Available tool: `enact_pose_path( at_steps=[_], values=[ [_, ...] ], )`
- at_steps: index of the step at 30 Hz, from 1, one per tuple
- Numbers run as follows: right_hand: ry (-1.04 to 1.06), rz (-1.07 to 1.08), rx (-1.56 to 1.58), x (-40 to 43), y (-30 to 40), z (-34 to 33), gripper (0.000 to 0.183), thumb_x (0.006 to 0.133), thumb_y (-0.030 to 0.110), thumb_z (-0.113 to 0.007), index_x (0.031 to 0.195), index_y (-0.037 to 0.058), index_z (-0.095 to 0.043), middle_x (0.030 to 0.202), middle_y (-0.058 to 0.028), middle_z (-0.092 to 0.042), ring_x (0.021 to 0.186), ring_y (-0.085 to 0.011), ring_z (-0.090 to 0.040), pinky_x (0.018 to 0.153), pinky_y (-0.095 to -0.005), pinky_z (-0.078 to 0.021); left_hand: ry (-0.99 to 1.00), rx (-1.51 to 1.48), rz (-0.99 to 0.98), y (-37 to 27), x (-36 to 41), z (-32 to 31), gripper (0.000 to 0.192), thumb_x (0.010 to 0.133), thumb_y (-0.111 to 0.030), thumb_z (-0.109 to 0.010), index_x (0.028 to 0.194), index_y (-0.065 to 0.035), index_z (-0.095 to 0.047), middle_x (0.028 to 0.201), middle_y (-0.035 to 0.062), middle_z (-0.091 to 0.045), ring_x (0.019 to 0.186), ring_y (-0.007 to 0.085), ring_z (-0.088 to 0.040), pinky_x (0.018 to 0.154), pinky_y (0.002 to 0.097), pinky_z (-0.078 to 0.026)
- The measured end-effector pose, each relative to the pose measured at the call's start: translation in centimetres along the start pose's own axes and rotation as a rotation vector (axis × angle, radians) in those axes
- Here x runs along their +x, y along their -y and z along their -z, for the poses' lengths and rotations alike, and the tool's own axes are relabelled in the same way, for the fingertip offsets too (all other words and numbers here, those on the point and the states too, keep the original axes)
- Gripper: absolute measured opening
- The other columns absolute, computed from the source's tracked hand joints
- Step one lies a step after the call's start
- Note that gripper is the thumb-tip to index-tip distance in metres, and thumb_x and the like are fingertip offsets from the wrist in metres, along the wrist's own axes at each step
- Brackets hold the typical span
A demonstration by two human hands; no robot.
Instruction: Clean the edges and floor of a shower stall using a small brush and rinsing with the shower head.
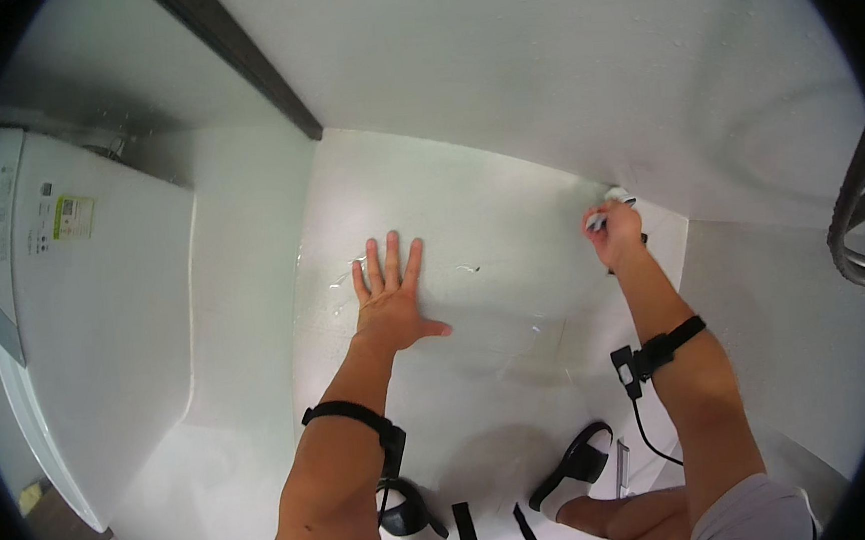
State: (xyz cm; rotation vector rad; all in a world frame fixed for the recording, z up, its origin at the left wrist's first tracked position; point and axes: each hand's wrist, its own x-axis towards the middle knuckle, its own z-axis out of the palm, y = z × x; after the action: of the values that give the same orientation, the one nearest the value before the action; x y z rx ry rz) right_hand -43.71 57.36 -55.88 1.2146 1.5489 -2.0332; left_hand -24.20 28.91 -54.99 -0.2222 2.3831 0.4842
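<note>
My left hand (393, 303) lies palm down with its fingers spread on the wet, pale floor (434, 187), and holds nothing. Clear wet streaks (339, 280) show beside its fingertips. Farther right, my right hand (614, 231) is closed around a small white-and-grey handheld tool (596, 222). A white part of that tool (618, 195) is at the foot of the pale wall (508, 54), where wall and floor meet. My fingers cover much of it, so its exact kind is unclear. Small dark bits show at the edge of this hand.
A white appliance (104, 308) with a yellow-green label stands at left. A dark strip (253, 64) runs down to the corner. Grey flexible hoses (851, 233) hang at right. My feet wear black slides (578, 467); black straps (467, 535) dangle between them.
</note>
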Motion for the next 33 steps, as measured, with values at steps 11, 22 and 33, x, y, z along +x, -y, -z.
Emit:
enact_pose_path(
  at_steps=[11,22,33],
  values=[
    [0.465,0.686,-1.387,-6.9,-12.9,-13.4,0.050,0.100,0.029,-0.044,0.144,0.0067,-0.036,0.092,-0.0230,-0.067,0.084,-0.0387,-0.067,0.076,-0.0501,-0.0521,-0.059,0.098,0.013,-1.7,1.8,-1.3,0.133,0.060,-0.065,-0.081,0.157,-0.0149,-0.006,0.162,0.0216,0.011,0.147,0.0446,0.017,0.115,0.0601,0.009],
    [0.471,1.062,-1.794,0.7,-5.0,-5.8,0.039,0.103,0.023,-0.034,0.137,0.0101,-0.048,0.084,-0.0212,-0.069,0.081,-0.0356,-0.070,0.070,-0.0474,-0.0558,-0.139,0.059,0.011,-1.2,1.9,-1.8,0.148,0.050,-0.057,-0.090,0.157,-0.0119,0.002,0.161,0.0236,0.013,0.146,0.0451,0.018,0.115,0.0611,0.005],
    [0.546,1.093,-1.945,-0.1,-5.0,-6.4,0.068,0.091,0.011,-0.049,0.152,0.0328,-0.029,0.100,-0.0213,-0.064,0.080,-0.0382,-0.067,0.071,-0.0470,-0.0550,-0.043,-0.008,0.000,-1.4,2.0,-0.9,0.143,0.054,-0.062,-0.087,0.158,-0.0178,0.002,0.161,0.0209,0.014,0.146,0.0440,0.019,0.115,0.0590,0.009]
  ],
)
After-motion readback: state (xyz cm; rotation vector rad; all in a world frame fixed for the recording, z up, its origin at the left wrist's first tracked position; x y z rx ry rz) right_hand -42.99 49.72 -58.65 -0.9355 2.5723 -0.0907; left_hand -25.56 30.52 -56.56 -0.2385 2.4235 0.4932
